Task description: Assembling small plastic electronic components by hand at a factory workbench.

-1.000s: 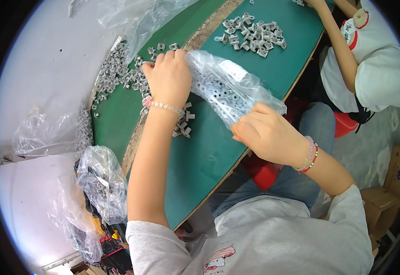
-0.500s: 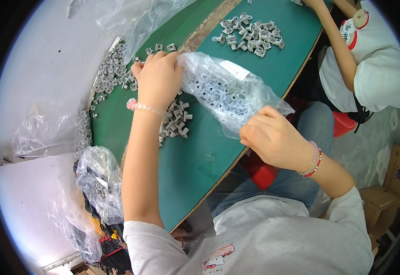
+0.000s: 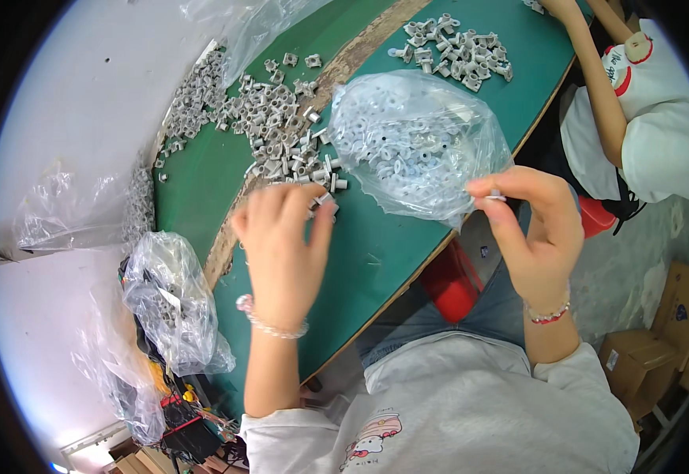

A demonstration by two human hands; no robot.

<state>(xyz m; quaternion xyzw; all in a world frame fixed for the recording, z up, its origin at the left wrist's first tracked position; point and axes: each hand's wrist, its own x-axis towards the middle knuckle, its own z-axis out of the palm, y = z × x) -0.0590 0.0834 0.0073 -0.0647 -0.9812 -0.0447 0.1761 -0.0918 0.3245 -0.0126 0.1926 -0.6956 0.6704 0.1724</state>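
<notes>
My left hand (image 3: 279, 241), slightly blurred, is at the near end of a pile of grey plastic fittings (image 3: 277, 118). A small grey fitting (image 3: 323, 202) shows between its thumb and forefinger. Between the thumb and forefinger of my right hand (image 3: 540, 233) is a small whitish plastic piece (image 3: 496, 196), held beside the bag's near corner. The clear plastic bag (image 3: 419, 146) lies on the green table, full of small pale bluish-white pieces, some with dark centres. Which side its mouth is on, I cannot tell.
Another heap of grey fittings (image 3: 463, 51) lies farther right on the green table (image 3: 344, 292). A co-worker's arm (image 3: 601, 87) reaches over the far right edge. Clear plastic bags (image 3: 170, 304) hang at the left. A red stool (image 3: 453, 284) and cardboard boxes (image 3: 640, 363) stand below.
Both hands have let go of the bag, which now rests on the table, spread wider. My left hand moved nearer to the grey fittings; my right hand now pinches a small whitish piece.
</notes>
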